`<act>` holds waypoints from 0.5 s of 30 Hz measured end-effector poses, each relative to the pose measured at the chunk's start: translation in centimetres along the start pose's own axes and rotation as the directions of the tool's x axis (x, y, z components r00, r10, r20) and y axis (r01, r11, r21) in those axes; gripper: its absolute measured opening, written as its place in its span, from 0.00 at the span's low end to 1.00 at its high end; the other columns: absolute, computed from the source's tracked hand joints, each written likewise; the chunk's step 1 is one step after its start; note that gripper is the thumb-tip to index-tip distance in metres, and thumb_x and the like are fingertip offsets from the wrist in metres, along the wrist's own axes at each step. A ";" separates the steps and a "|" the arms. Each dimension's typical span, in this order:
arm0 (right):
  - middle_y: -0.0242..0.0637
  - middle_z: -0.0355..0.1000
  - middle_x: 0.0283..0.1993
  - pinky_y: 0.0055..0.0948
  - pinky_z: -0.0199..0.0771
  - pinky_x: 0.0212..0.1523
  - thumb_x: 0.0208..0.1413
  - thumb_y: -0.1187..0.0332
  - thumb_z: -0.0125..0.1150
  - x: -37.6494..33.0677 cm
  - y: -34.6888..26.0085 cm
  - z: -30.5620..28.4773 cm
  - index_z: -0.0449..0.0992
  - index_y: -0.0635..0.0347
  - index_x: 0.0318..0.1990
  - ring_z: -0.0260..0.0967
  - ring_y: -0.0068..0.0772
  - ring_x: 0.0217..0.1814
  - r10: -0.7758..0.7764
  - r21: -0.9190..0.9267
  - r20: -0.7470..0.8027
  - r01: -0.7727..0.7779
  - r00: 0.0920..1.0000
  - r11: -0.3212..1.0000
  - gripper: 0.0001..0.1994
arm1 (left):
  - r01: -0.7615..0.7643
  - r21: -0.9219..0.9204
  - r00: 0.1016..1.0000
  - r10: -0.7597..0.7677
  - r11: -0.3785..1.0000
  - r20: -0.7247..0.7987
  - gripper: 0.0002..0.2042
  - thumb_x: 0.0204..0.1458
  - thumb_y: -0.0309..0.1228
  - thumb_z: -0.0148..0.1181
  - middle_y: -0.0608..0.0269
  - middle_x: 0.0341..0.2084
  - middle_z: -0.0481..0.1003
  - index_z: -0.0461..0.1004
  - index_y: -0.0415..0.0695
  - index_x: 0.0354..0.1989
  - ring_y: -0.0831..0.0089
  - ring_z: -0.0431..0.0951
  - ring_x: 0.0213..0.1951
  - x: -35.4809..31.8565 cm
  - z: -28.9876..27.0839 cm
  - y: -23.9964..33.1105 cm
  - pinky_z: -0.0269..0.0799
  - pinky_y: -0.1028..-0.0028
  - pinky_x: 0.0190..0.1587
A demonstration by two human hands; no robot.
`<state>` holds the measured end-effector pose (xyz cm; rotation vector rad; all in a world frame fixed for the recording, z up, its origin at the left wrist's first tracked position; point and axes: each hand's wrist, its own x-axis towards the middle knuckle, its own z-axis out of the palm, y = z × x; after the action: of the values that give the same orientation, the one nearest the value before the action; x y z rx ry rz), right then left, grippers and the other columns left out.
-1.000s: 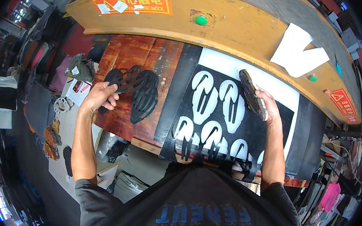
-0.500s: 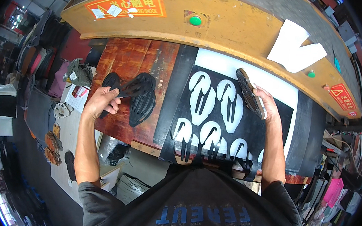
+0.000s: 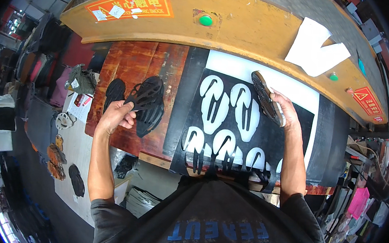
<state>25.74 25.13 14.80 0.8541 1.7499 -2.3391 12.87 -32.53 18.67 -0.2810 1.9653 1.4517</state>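
Between its thumb and fingers my left hand (image 3: 119, 116) pinches a black cut-out piece (image 3: 142, 97) with slots, shaped like a shoe upper. The piece hangs over a pile of similar black pieces (image 3: 150, 121), partly covering it; whether they touch I cannot tell. Left of that lies a second, smaller black pile (image 3: 115, 89). My right hand (image 3: 284, 110) is closed around the edge of a dark, slotted cutting die (image 3: 265, 96), held tilted. Beneath the die is a black sheet (image 3: 274, 140) with several shoe-upper-shaped holes, through which a white board (image 3: 231, 62) shows.
A yellow machine beam (image 3: 240, 26) with green buttons (image 3: 205, 20) crosses the far side. White paper (image 3: 313, 48) hangs on it. The piles rest on a reddish wooden board (image 3: 135, 58). Further left, a pale side table (image 3: 74, 150) bears papers and several loose pieces.
My left hand has moved right, bringing the black piece further over the larger pile and uncovering the smaller one. My right hand keeps the die in nearly the same place.
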 end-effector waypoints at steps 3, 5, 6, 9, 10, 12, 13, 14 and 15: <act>0.47 0.82 0.49 0.34 0.85 0.42 0.52 0.58 0.78 -0.1 -0.1 0.0 0.79 0.65 0.64 0.81 0.36 0.44 -0.019 0.004 0.031 0.019 0.999 1.000 0.33 | -0.015 -0.015 1.000 0.015 1.000 -0.024 0.11 0.72 0.36 0.58 0.65 0.27 0.81 0.78 0.43 0.39 0.80 0.80 0.22 -0.7 -0.6 -0.2 0.83 0.76 0.24; 0.47 0.82 0.48 0.33 0.86 0.40 0.52 0.57 0.77 -0.1 -0.1 0.0 0.78 0.65 0.64 0.82 0.35 0.42 -0.013 -0.010 0.017 0.013 1.000 1.000 0.33 | -0.049 -0.028 0.999 0.049 0.998 -0.020 0.12 0.72 0.36 0.57 0.66 0.27 0.81 0.78 0.43 0.38 0.80 0.80 0.22 -1.1 -1.0 -0.4 0.82 0.76 0.24; 0.46 0.82 0.47 0.33 0.86 0.39 0.52 0.57 0.77 -0.1 -0.1 0.1 0.78 0.65 0.65 0.82 0.35 0.42 -0.017 0.002 0.023 0.017 1.000 1.000 0.33 | -0.057 -0.026 0.998 0.056 0.998 -0.025 0.12 0.72 0.37 0.57 0.66 0.27 0.81 0.79 0.43 0.39 0.80 0.80 0.22 -1.3 -1.2 -0.7 0.83 0.76 0.24; 0.46 0.82 0.47 0.31 0.87 0.38 0.53 0.57 0.77 0.1 0.0 0.1 0.78 0.64 0.65 0.82 0.36 0.40 -0.014 -0.003 0.012 0.014 1.000 1.000 0.34 | -0.054 -0.086 0.998 0.051 0.995 -0.041 0.13 0.72 0.38 0.57 0.66 0.27 0.81 0.79 0.42 0.39 0.80 0.80 0.22 -1.3 -0.6 -2.4 0.83 0.75 0.24; 0.46 0.82 0.47 0.32 0.87 0.38 0.53 0.57 0.77 0.1 0.0 0.0 0.78 0.64 0.65 0.82 0.36 0.40 -0.020 0.000 0.014 0.020 1.000 1.000 0.34 | -0.039 -0.110 0.999 0.035 0.993 -0.034 0.13 0.73 0.39 0.58 0.66 0.27 0.81 0.79 0.42 0.41 0.80 0.80 0.22 -1.1 0.0 -3.2 0.83 0.75 0.24; 0.45 0.82 0.48 0.32 0.87 0.39 0.53 0.58 0.77 0.0 0.0 0.0 0.77 0.64 0.66 0.82 0.36 0.42 -0.024 0.024 0.055 0.023 0.998 0.999 0.34 | -0.002 -0.164 1.000 0.001 0.987 -0.012 0.13 0.73 0.39 0.57 0.66 0.29 0.81 0.78 0.42 0.42 0.79 0.80 0.24 -0.7 1.4 -4.9 0.83 0.74 0.26; 0.45 0.82 0.49 0.32 0.87 0.40 0.53 0.58 0.77 0.0 0.0 0.0 0.77 0.64 0.66 0.82 0.37 0.43 -0.018 0.007 0.020 0.018 1.000 1.000 0.33 | 0.021 -0.189 1.000 -0.023 0.982 -0.006 0.13 0.73 0.40 0.57 0.65 0.30 0.81 0.78 0.42 0.43 0.78 0.81 0.24 -0.6 1.9 -5.6 0.83 0.73 0.27; 0.45 0.82 0.49 0.32 0.87 0.40 0.54 0.59 0.77 0.0 0.0 0.0 0.77 0.64 0.66 0.82 0.37 0.44 -0.012 -0.001 0.006 0.012 1.000 1.000 0.33 | 0.023 -0.238 1.000 -0.024 0.971 -0.001 0.13 0.73 0.40 0.57 0.65 0.32 0.81 0.78 0.42 0.44 0.78 0.81 0.25 -0.6 2.4 -6.1 0.83 0.73 0.28; 0.45 0.82 0.50 0.33 0.87 0.41 0.54 0.60 0.77 0.0 -0.1 0.0 0.77 0.65 0.66 0.82 0.37 0.44 -0.002 0.000 0.008 0.002 1.000 1.000 0.33 | -0.032 -0.272 0.999 0.034 0.962 0.002 0.13 0.73 0.41 0.57 0.65 0.32 0.81 0.78 0.42 0.44 0.78 0.81 0.25 -0.5 2.6 -6.4 0.83 0.73 0.28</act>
<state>25.73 25.12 14.88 0.8424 1.7485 -2.3404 17.66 -32.58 13.72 -0.3649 1.7701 1.7443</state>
